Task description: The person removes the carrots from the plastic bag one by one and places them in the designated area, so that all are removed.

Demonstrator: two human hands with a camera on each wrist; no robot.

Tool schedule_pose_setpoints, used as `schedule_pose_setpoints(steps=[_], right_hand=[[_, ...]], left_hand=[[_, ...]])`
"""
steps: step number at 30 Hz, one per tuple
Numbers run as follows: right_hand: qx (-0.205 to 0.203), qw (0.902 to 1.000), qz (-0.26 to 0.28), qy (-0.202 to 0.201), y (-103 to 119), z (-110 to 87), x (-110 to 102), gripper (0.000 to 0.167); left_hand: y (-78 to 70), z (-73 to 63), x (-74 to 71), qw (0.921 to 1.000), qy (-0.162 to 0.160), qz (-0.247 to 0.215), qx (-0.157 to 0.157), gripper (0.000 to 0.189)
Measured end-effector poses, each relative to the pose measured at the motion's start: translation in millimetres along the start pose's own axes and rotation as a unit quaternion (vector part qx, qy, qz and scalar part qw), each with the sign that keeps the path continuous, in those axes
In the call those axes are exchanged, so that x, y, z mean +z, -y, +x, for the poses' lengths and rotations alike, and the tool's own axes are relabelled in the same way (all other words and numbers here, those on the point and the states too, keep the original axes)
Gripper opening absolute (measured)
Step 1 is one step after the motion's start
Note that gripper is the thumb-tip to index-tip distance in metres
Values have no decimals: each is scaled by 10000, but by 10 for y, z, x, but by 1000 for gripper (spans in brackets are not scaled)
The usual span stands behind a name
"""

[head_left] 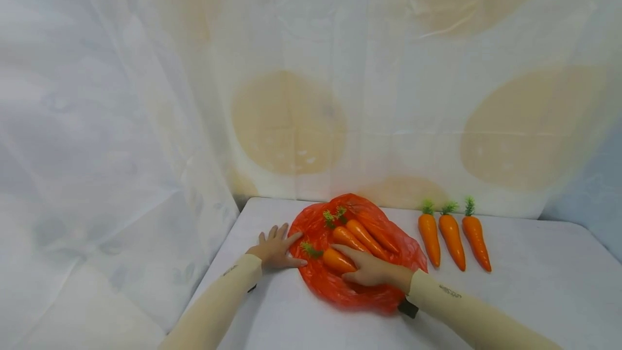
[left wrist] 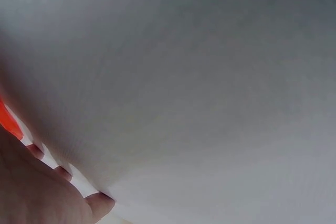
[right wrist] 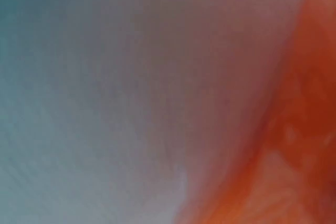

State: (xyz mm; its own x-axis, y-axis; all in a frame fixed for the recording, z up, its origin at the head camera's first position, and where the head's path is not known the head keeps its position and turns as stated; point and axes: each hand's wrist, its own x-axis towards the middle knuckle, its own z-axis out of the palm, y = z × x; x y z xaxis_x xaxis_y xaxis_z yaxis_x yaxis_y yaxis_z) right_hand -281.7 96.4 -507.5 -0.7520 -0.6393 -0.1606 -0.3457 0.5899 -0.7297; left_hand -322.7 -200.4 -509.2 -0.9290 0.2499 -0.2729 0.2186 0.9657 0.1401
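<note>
A thin red plastic bag [head_left: 316, 285] lies spread flat on the white table. Several orange carrots with green tops rest on it, including a middle carrot [head_left: 366, 237] and a front carrot [head_left: 335, 261]. My right hand [head_left: 369, 270] reaches over the bag and grips the front carrot, thumb on the near side and fingers on the far side. At the bag's left edge, my left hand [head_left: 277, 250] rests palm down with fingers spread. The left wrist view has part of that hand [left wrist: 42, 192] against the table; the right wrist view catches blurred red plastic [right wrist: 299, 129].
Three more carrots stand in a row on the right of the table, the middle one at its centre [head_left: 452, 239], tops pointing away. A pale curtain with tan circles [head_left: 289, 123] hangs behind the table [head_left: 534, 285], and white sheeting [head_left: 97, 150] covers the left side.
</note>
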Motion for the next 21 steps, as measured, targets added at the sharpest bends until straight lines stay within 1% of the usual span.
schedule_pose_setpoints(steps=[9, 16, 21], right_hand=[[-149, 9999, 69, -7, -37, -13, 10, 75], [-235, 9996, 112, -57, -34, -23, -13, 72], [-168, 9996, 177, -160, -23, -40, -35, 73]], left_hand=[[-1, 24, 7, 10000, 1, -14, -28, 94], [-5, 39, -3, 9999, 28, 16, -109, 93], [-11, 28, 3, 9998, 61, -103, -167, 94]])
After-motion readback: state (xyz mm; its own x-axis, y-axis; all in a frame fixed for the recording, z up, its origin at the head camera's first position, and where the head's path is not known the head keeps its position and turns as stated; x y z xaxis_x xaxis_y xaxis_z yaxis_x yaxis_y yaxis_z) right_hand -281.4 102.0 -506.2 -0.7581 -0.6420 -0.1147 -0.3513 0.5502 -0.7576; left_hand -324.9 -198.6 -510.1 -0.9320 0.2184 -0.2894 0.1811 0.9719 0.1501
